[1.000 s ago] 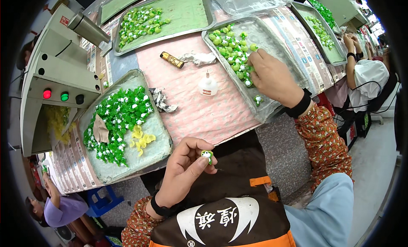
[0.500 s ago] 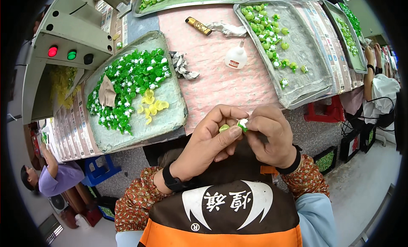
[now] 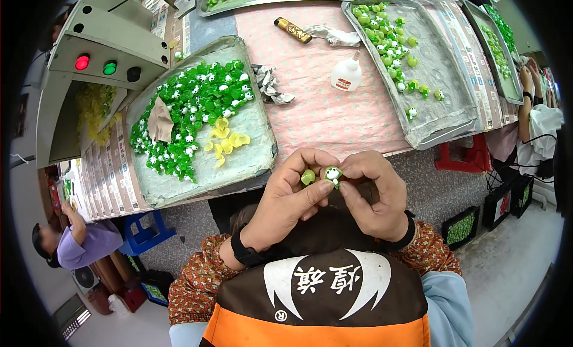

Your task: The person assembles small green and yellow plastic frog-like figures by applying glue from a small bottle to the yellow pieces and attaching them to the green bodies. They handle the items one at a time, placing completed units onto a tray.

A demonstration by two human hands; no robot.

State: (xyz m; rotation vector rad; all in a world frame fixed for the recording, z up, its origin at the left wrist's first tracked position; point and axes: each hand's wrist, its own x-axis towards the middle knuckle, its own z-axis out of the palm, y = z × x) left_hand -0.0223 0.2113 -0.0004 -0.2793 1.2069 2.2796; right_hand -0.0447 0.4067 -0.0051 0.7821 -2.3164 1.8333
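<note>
Between both hands is a small green and white panda-like figurine [image 3: 333,174], its white face turned up. My left hand [image 3: 293,189] pinches it between thumb and fingers. A yellow-green translucent rounded piece [image 3: 308,177] also sits in the left hand's fingers. My right hand [image 3: 377,192] pinches the figurine's right side with thumb and forefinger. On the left, a tray [image 3: 245,168] carries many green and white figurines [image 3: 190,102], several yellow translucent pieces [image 3: 225,145] and a brown scrap [image 3: 160,121].
A white squeeze bottle [image 3: 347,73], a lighter [image 3: 293,30] and crumpled foil [image 3: 271,85] lie on the pink cloth. At right stands a tray [image 3: 441,102] of assembled figurines. A machine [image 3: 125,45] with lit buttons stands far left. Other people work at both sides.
The figurine has been turned so its white face shows more fully. My right fingers have shifted a little around it, and the view has moved slightly.
</note>
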